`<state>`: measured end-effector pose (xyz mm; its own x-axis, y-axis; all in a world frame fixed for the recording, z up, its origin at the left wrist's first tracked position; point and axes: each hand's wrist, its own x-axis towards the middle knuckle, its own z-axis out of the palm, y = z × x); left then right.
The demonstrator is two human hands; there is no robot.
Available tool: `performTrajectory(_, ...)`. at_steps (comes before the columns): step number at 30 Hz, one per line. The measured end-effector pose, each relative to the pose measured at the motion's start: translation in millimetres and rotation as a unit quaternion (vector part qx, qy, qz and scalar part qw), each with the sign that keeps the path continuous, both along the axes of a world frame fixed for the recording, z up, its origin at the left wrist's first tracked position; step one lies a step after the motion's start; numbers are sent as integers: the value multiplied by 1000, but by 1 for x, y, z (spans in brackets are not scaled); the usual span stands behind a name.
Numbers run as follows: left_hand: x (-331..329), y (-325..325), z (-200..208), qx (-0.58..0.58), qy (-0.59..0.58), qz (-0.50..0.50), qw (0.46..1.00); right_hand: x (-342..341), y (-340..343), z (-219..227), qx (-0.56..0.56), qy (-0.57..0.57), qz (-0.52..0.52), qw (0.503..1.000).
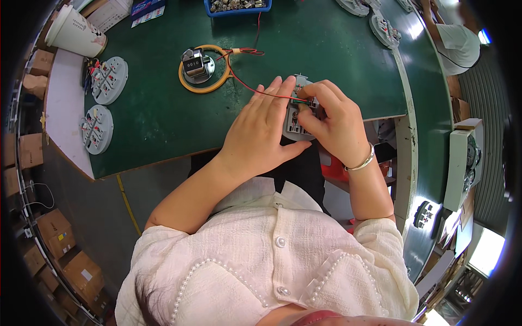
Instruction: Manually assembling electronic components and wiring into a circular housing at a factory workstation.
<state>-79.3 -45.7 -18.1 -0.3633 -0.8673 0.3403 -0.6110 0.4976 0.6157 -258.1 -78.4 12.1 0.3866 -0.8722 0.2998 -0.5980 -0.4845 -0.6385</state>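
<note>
Near the table's front edge lies a round pale-grey assembly (295, 126) with metal parts on it, partly covered by my hands. My right hand (337, 117) is over its upper part, thumb and forefinger pinched on a small green piece (300, 101) where a red wire (247, 86) ends. My left hand (258, 130) lies along the assembly's left side, fingers stretched out, thumb pointing right below it. Its grip is empty. Leftward and farther off, a boxy black counter (198, 63) sits inside an orange ring (228, 81); the wire runs from there to my right fingertips.
Similar round assemblies (110, 80) lie at the table's left edge and far right. At the far edge is a blue bin (238, 13) of small metal parts. A white paper cup (76, 31) stands far left. Another person (457, 46) is at the upper right.
</note>
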Motion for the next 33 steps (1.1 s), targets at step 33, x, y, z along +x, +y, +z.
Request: performTrajectory(33, -6, 0, 0, -6, -8, -13, 1000, -41, 21, 5, 87, -55, -31, 994)
